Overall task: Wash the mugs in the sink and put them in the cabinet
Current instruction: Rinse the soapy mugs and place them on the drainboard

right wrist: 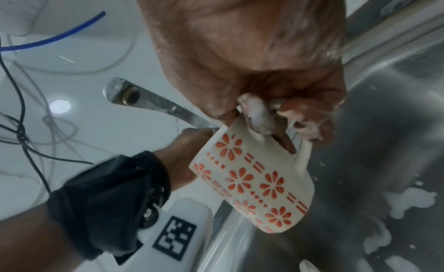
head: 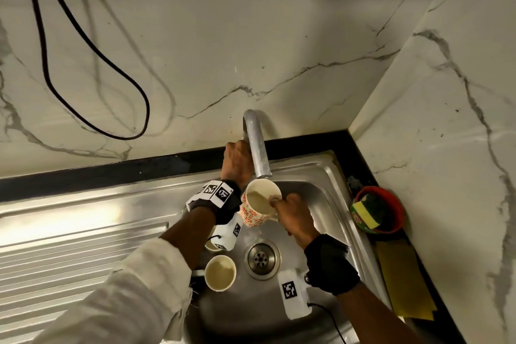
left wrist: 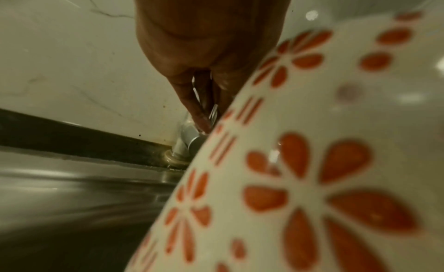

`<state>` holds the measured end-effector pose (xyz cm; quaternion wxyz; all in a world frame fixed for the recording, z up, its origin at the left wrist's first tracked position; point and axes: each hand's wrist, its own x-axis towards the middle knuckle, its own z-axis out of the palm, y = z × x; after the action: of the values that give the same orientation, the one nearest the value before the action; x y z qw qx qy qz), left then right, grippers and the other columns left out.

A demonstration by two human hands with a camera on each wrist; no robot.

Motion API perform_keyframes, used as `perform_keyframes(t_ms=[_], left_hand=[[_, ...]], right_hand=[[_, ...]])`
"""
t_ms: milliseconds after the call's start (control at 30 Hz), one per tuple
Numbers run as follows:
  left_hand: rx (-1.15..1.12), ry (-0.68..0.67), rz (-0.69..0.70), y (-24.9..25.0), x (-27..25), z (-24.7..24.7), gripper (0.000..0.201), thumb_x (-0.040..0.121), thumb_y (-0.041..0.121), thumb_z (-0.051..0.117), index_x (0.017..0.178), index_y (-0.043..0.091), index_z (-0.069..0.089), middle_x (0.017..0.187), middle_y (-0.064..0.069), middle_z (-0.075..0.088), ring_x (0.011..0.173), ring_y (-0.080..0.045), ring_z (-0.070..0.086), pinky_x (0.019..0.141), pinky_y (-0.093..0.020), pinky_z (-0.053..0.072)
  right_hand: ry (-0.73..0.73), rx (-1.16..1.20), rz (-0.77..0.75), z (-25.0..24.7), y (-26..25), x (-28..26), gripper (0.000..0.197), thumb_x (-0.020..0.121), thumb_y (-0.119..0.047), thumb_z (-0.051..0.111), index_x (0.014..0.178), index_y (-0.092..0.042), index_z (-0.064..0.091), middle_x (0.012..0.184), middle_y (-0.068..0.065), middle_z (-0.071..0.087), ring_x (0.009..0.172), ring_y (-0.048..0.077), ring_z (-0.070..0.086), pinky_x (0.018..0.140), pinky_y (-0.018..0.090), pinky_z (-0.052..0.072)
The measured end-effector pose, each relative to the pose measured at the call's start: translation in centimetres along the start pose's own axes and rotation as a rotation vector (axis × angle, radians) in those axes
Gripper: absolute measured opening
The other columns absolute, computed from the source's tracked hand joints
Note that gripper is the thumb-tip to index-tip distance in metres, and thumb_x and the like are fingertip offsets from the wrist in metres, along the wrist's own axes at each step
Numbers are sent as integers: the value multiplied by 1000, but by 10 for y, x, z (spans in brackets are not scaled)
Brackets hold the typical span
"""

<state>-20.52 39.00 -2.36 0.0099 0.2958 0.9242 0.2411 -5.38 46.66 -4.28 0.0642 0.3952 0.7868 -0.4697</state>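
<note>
Gripping the handle of a cream ceramic mug with orange flower print (head: 258, 205), the soapy right hand (head: 294, 213) holds it tilted just below the spout of the curved steel faucet (head: 257, 145), above the stainless steel sink (head: 329, 204). The left hand (head: 236, 160) reaches behind the spout, fingers (left wrist: 192, 107) pinching the chrome tap lever (left wrist: 212, 112). A plain cream mug (head: 220, 273) stands in the basin beside the round drain (head: 262, 258); both wrist units carry black-and-white square code markers, with no readable writing.
</note>
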Motion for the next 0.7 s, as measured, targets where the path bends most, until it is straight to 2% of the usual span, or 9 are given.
perform_keyframes(t_ms=[100, 167, 267, 333, 400, 467, 533, 600, 700], left_hand=[[-159, 59, -61, 0, -6, -5, 24, 90, 17, 67, 71, 2, 68, 68, -13, 67, 63, -31, 58, 65, -16, 33], [-326, 128, -220, 0, -12, -4, 24, 86, 15, 70, 66, 3, 70, 57, -5, 60, 51, -19, 46, 52, -8, 30], [-495, 152, -373, 3, -19, -5, 16, 86, 10, 69, 77, -2, 74, 65, -1, 60, 55, 2, 38, 50, -3, 33], [-561, 173, -412, 8, -22, -9, 15, 88, 8, 68, 87, -5, 75, 73, -7, 66, 61, -1, 47, 51, -4, 36], [-652, 210, -483, 10, -28, -7, 14, 89, 12, 69, 94, 1, 76, 79, -9, 70, 57, 0, 52, 52, -2, 39], [-823, 221, -660, 11, -37, 2, 9, 89, 12, 70, 94, 6, 74, 77, -4, 70, 52, 3, 58, 50, -4, 45], [-955, 176, -855, 4, -48, 16, 12, 89, 15, 70, 92, 4, 72, 79, -9, 73, 58, -10, 68, 56, -19, 58], [-936, 111, -918, -5, -57, 28, 18, 89, 25, 71, 93, 7, 73, 82, -9, 75, 67, -15, 72, 66, -28, 61], [-692, -5, -723, 1, -63, 28, 19, 88, 32, 71, 88, 14, 74, 80, 1, 72, 77, -14, 68, 81, -29, 55]], right_hand=[[8, -39, 1, 0, 2, 1, 33, 85, -44, 54, 79, -12, 59, 77, 8, 60, 81, 35, 64, 62, 36, 44], [20, -82, -7, -2, 3, 1, 32, 88, -42, 53, 81, -12, 59, 80, 8, 61, 84, 34, 65, 64, 36, 47], [29, -123, -8, -3, 8, -1, 32, 87, -39, 53, 82, -8, 61, 80, 9, 59, 86, 35, 65, 64, 37, 47], [23, -148, -3, -5, 11, -4, 33, 87, -39, 52, 83, -7, 61, 82, 9, 59, 88, 35, 64, 65, 36, 46], [23, -158, 6, -5, 13, -6, 32, 87, -40, 51, 83, -9, 59, 83, 8, 58, 88, 34, 64, 66, 36, 45], [30, -173, 9, -5, 15, -5, 31, 88, -40, 50, 83, -11, 58, 84, 7, 58, 87, 32, 64, 67, 35, 45], [37, -209, 13, -4, 17, -4, 31, 89, -39, 50, 87, -10, 59, 88, 9, 59, 89, 31, 62, 70, 34, 44], [34, -249, 19, -1, 20, -3, 35, 90, -38, 50, 99, -7, 63, 100, 13, 65, 97, 33, 63, 74, 34, 44], [38, -307, 38, 1, 21, -1, 39, 92, -38, 48, 110, -7, 62, 116, 16, 65, 107, 35, 60, 83, 35, 46]])
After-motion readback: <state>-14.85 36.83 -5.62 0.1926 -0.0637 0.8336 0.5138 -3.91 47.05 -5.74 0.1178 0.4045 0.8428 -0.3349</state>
